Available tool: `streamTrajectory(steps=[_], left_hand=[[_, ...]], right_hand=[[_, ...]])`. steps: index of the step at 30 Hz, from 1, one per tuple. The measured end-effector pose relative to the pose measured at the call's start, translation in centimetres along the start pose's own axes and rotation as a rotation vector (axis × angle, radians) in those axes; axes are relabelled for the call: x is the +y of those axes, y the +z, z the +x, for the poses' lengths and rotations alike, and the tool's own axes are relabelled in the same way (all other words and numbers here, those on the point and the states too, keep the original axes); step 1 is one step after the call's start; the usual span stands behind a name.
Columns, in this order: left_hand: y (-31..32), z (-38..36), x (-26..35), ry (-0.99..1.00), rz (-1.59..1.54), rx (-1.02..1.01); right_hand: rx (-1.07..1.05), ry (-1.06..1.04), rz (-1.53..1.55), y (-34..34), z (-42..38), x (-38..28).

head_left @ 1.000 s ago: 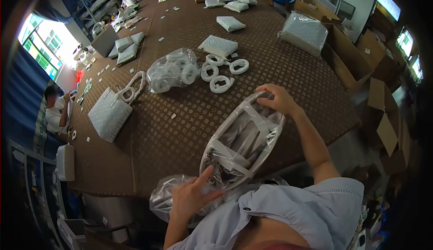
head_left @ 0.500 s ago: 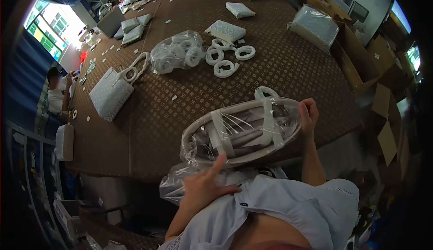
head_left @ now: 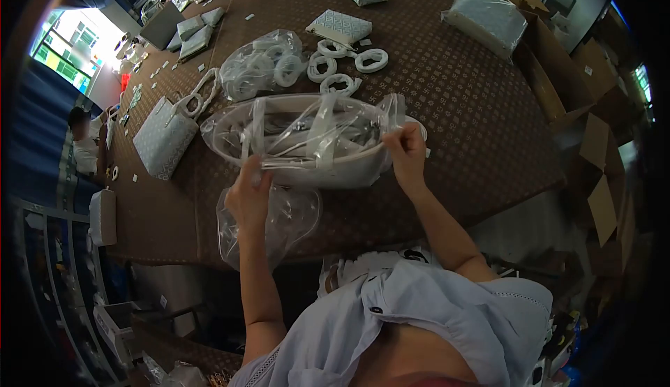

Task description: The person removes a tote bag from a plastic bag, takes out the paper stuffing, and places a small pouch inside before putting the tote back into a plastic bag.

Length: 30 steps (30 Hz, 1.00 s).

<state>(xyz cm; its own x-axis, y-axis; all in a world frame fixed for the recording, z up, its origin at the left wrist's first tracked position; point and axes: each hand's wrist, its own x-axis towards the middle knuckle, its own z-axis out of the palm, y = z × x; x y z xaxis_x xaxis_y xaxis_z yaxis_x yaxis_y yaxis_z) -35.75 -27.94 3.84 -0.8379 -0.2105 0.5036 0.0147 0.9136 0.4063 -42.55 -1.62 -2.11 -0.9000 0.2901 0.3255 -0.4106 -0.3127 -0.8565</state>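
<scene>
In front of me a white handbag [head_left: 335, 176] stands upright with its long oval opening facing up. Clear plastic covers its top, and pale straps or strips cross the opening. My left hand [head_left: 250, 193] is closed in a pinch at the near rim, on the left side. At the right end, my right hand [head_left: 407, 151] pinches the plastic or the bag's edge; which of the two is hidden by the fingers. A loose clear plastic bag [head_left: 292, 223] hangs below the handbag by my left forearm. Part of a white ring-shaped coil [head_left: 421, 126] shows behind my right hand.
Beyond the handbag lie several white coiled straps [head_left: 371, 60], a plastic bag of more coils [head_left: 262, 66] and a white quilted pouch [head_left: 340, 27]. Another white handbag [head_left: 165, 138] stands left. Cardboard boxes [head_left: 551, 73] line the right edge. A person [head_left: 86, 146] sits at the far left.
The handbag has moved left and away from me, tilting so its near side shows. My left hand has risen from near my shirt to the rim. My right hand has moved left with the bag.
</scene>
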Motion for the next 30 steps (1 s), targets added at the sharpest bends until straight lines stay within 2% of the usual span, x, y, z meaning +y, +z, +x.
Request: streamTrajectory(steps=[1,2,3,4,5,6,8,9,12,14,15,17,18,19,20,21,23,24,26,27,29,30], left_hand=[[-0.1,-0.2,0.8,-0.004,0.001,-0.011],[-1.2,0.5,4.5,-0.015,0.054,-0.213],[-1.4,0.8,7.1,-0.025,0.108,-0.42],[0.0,0.6,8.4,-0.033,0.104,-0.43],[1.8,0.5,9.4,0.089,0.097,-0.454],[3.1,0.5,9.9,0.212,0.092,-0.475],[4.2,1.2,9.1,0.225,0.032,-0.404],[4.4,1.5,8.6,0.243,-0.022,-0.342],[3.5,0.8,6.6,0.305,-0.004,-0.35],[2.5,1.7,4.7,0.366,0.035,-0.354],[1.8,1.6,3.8,0.408,0.067,-0.361],[1.0,2.3,3.0,0.376,0.151,-0.402],[0.8,2.2,3.0,0.356,0.155,-0.316],[0.6,1.8,3.0,0.339,0.159,-0.233],[0.8,0.6,2.8,0.322,0.162,-0.238],[1.5,-1.0,2.4,0.268,0.161,-0.239],[3.2,-3.0,1.6,0.187,0.143,-0.215],[3.4,-3.1,1.5,0.161,0.141,-0.215],[3.3,-2.7,1.7,0.221,0.092,-0.087],[2.8,-3.1,2.4,0.217,0.096,-0.081],[2.0,-4.8,5.0,0.034,-0.089,-0.111],[2.2,-5.6,6.4,0.043,-0.085,-0.114]], right_hand=[[-0.217,0.05,-0.124,-0.6,-0.6,0.1],[-0.339,0.206,-0.17,-2.2,-0.6,0.9],[-0.333,0.225,-0.176,-2.3,-0.7,0.9],[-0.426,0.06,-0.35,-2.2,-0.3,0.7],[-0.524,-0.119,-0.52,-2.3,0.3,0.6],[-0.532,-0.121,-0.524,-2.8,0.7,0.4],[-0.329,0.08,-0.368,-3.8,1.8,0.2],[-0.333,0.076,-0.368,-3.7,2.5,-0.1],[-0.387,-0.034,-0.468,-2.6,3.6,-2.2],[-0.639,-0.157,-0.474,-0.3,3.8,-3.8],[-0.648,-0.148,-0.473,0.6,3.7,-4.2],[-0.81,0.023,-0.534,2.4,3.5,-4.3],[-0.832,0.027,-0.525,2.7,3.2,-3.9],[-0.75,-0.121,-0.422,2.6,2.8,-3.3],[-0.66,-0.261,-0.321,2.3,2.4,-2.7],[-0.674,-0.252,-0.318,1.8,1.7,-2.3],[-0.446,0.085,-0.267,0.2,0.3,-1.6],[-0.469,0.097,-0.273,-0.5,0.3,-1.2],[-0.752,-0.005,-0.844,-1.2,0.5,-0.4],[-0.758,-0.011,-0.841,-0.9,0.9,-0.1],[-1.013,-0.347,-1.057,-0.6,2.0,0.3],[-1.003,-0.347,-1.054,-0.5,2.2,0.5]])
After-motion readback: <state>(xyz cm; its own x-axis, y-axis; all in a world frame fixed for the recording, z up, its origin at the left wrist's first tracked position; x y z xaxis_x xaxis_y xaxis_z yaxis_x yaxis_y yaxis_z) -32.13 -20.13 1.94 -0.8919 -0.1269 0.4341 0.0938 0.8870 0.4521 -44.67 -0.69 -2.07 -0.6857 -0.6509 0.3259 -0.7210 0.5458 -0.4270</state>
